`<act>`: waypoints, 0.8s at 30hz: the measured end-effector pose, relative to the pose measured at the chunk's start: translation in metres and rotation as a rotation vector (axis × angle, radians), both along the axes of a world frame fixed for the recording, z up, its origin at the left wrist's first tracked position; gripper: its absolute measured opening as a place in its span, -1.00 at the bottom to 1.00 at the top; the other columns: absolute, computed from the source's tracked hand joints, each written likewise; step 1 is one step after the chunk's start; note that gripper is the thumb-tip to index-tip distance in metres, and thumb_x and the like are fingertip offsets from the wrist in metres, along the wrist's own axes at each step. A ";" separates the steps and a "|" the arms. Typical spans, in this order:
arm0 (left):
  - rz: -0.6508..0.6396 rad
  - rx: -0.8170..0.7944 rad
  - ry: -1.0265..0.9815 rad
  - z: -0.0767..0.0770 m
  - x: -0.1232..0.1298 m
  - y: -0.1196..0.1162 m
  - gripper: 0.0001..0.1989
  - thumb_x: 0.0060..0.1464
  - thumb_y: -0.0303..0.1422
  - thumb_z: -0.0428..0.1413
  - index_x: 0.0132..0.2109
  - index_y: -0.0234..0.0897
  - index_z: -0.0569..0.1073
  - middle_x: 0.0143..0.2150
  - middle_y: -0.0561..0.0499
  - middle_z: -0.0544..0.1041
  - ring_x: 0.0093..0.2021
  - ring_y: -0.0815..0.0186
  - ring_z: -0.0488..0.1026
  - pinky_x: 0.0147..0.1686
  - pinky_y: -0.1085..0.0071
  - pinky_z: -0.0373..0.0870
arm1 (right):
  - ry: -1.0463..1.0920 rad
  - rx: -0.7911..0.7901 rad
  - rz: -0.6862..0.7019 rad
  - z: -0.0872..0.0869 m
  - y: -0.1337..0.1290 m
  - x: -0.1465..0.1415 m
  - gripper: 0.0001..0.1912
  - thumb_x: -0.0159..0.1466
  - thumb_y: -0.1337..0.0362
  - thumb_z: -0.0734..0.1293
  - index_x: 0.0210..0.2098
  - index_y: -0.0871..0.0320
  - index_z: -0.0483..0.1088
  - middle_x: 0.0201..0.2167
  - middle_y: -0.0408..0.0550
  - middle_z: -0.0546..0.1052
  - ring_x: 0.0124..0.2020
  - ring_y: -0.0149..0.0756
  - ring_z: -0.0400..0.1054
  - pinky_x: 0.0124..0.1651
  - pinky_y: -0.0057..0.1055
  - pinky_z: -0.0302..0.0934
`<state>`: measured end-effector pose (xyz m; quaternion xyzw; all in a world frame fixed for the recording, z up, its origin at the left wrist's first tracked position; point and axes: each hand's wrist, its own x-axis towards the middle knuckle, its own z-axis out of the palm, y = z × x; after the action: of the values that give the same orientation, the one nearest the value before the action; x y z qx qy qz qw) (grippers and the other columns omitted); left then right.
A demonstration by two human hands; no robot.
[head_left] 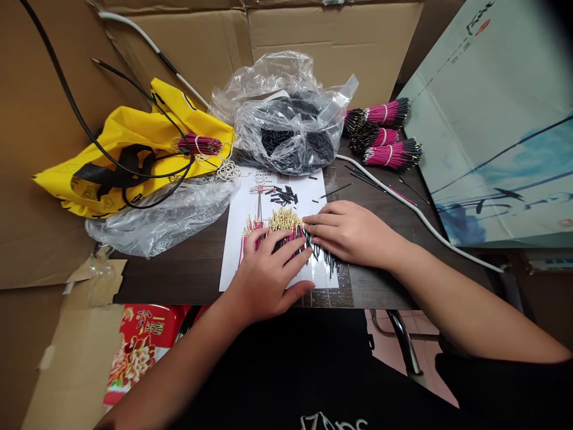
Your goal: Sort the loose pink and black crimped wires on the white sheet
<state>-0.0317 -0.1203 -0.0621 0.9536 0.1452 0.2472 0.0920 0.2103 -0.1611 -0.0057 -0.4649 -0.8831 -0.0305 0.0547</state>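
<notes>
A row of thin pink and black wires with gold tips point(285, 220) lies on a white printed sheet point(229, 272) at the front of the table. Across these wires my left hand point(266, 278) rests palm down, fingers spread and thumb out to the side. My right hand point(351, 232) lies flat at the right edge of the row, its fingers stretched out and touching the wires there. Beneath and beside the right fingers, black wire ends point(332, 263) stick out; part of them is hidden. Short black tube pieces point(284, 194) are scattered on the sheet beyond the hands.
Behind the sheet sits a clear plastic bag point(290, 137) full of black tube pieces. Tied wire bundles point(389, 152) lie at the back right near a white cable point(421, 218). At left are a yellow bag point(129, 128), another tied bundle point(201, 144) and string point(228, 170). Cardboard point(331, 48) stands behind.
</notes>
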 end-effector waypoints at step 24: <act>0.201 0.089 -0.150 -0.003 0.002 -0.005 -0.79 0.19 -0.23 0.16 -0.07 -0.16 0.58 0.16 -0.06 0.53 0.17 0.01 0.36 0.20 -0.09 0.14 | -0.012 0.009 0.036 0.000 0.002 0.003 -0.66 0.42 0.18 0.23 0.11 0.10 0.48 0.14 0.08 0.47 0.00 -0.09 0.33 0.01 -0.10 0.27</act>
<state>-0.0293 -0.1258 -0.0646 0.9162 0.2217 0.3320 0.0349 0.2131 -0.1593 -0.0058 -0.4483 -0.8916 -0.0361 0.0521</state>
